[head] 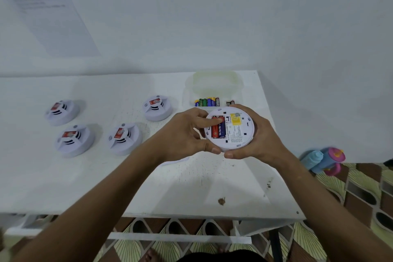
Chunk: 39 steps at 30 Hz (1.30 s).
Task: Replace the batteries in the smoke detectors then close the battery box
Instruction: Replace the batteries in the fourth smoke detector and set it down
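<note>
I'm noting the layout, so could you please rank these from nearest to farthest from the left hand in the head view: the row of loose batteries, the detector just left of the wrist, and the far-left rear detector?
From the left hand:
1. Row of loose batteries, just beyond the hand, to the right.
2. Detector left of the wrist, centre table.
3. Far-left rear detector, at the far left.

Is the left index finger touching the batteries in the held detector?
Touching: in the head view the left hand lays its index fingertip on the batteries seated in the smoke detector.
</note>
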Each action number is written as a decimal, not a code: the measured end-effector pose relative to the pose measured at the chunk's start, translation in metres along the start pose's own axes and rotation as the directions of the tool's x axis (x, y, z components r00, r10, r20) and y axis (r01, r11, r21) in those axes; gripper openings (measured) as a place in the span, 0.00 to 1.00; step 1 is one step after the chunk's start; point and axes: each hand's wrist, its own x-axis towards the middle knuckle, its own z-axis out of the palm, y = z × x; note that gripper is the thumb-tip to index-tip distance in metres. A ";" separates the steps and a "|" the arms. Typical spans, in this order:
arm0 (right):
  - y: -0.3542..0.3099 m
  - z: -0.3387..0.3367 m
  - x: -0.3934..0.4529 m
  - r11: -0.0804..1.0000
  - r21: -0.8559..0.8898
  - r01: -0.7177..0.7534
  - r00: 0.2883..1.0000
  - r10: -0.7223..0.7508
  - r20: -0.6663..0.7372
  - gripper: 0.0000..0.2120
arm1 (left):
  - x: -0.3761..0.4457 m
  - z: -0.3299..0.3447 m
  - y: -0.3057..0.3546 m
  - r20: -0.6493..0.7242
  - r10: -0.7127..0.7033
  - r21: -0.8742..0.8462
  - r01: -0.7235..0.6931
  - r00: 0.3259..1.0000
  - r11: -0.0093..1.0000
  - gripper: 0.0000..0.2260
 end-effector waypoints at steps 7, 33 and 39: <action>0.002 0.006 0.006 0.998 -0.060 0.001 1.000 0.000 0.020 0.42 | -0.018 -0.015 -0.030 -0.018 -0.064 0.168 0.066 0.998 0.984 0.39; 0.010 0.014 0.001 0.985 -0.165 -0.046 0.996 0.057 0.062 0.47 | -0.060 -0.017 -0.096 -0.090 -0.401 0.512 0.388 0.912 0.767 0.23; 0.010 0.011 -0.001 0.985 -0.171 -0.036 0.997 0.048 0.065 0.47 | -0.056 -0.037 -0.047 -0.393 -0.140 0.378 0.298 0.909 0.877 0.24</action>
